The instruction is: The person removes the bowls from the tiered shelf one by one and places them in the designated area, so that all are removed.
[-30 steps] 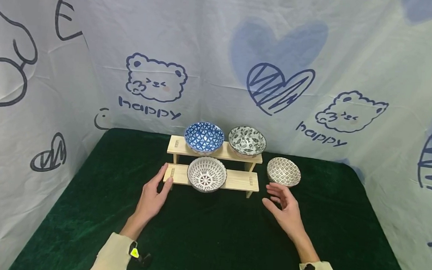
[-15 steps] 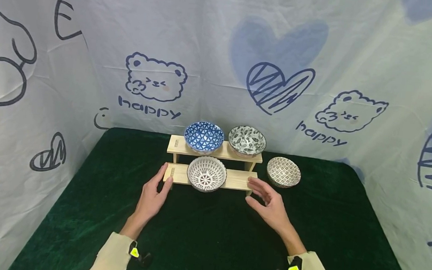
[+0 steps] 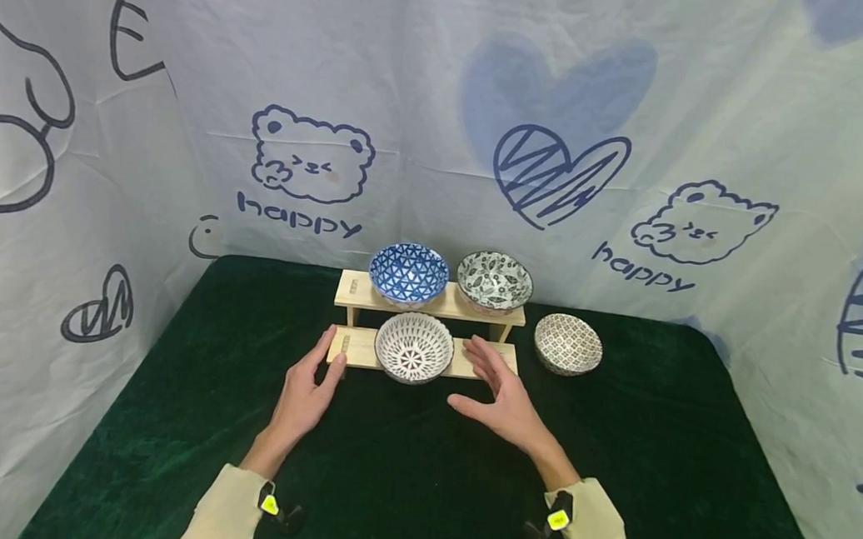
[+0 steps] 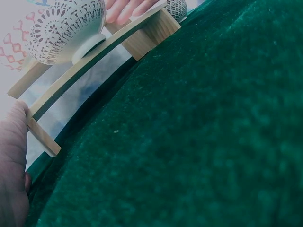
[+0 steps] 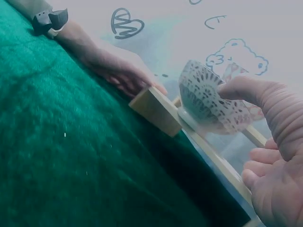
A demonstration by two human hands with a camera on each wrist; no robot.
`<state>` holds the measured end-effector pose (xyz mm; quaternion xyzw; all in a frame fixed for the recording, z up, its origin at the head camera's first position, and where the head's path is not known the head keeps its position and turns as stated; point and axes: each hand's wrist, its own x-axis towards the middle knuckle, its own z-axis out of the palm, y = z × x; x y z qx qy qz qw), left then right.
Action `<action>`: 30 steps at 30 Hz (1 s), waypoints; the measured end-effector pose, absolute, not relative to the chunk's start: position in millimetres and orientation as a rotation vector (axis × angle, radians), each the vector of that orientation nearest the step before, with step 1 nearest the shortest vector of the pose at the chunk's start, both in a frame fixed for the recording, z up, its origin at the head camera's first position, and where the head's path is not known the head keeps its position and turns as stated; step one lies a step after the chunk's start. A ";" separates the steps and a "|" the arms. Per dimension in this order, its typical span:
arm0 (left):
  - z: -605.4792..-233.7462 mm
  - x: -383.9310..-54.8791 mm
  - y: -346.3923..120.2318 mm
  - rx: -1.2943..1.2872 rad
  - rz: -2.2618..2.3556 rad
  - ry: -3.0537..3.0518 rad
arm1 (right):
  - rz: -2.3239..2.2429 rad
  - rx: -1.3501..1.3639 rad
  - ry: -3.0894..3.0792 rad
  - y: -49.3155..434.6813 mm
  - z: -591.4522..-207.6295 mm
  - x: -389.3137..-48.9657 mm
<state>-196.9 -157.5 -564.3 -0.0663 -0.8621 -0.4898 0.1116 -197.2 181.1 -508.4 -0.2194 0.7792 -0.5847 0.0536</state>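
Note:
My left hand (image 3: 301, 394) rests against the left end of the lower wooden shelf (image 3: 470, 357), index finger and thumb near its corners. On that shelf sits a white bowl with dark patterning (image 3: 414, 348). My right hand (image 3: 506, 402), thumb and fingers apart, hovers over the shelf's right part, just right of this bowl. In the right wrist view its thumb (image 5: 241, 90) overlaps the patterned bowl (image 5: 201, 101); whether they touch, I cannot tell. Behind, a blue-and-white bowl (image 3: 409, 274) and a green leaf-patterned bowl (image 3: 494, 281) stand on the upper shelf (image 3: 355, 291).
A small brown-patterned bowl (image 3: 567, 344) stands on the dark green cloth (image 3: 402, 476) to the right of the shelves. A pale printed sheet (image 3: 422, 194) hangs close behind the upper shelf and along both sides.
My right hand has moved left, from beside the small brown-patterned bowl to the right side of the patterned bowl on the lower shelf. The left hand has stayed in place.

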 end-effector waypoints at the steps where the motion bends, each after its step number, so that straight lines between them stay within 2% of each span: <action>1: -564.1 -196.8 -157.2 -0.194 -1.439 -2.530 | -1.781 -0.655 2.354 178.2 -508.1 -198.0; 30: -565.3 -197.9 -158.0 -0.200 -1.437 -2.519 | -1.999 -0.545 2.153 117.4 -505.0 -214.4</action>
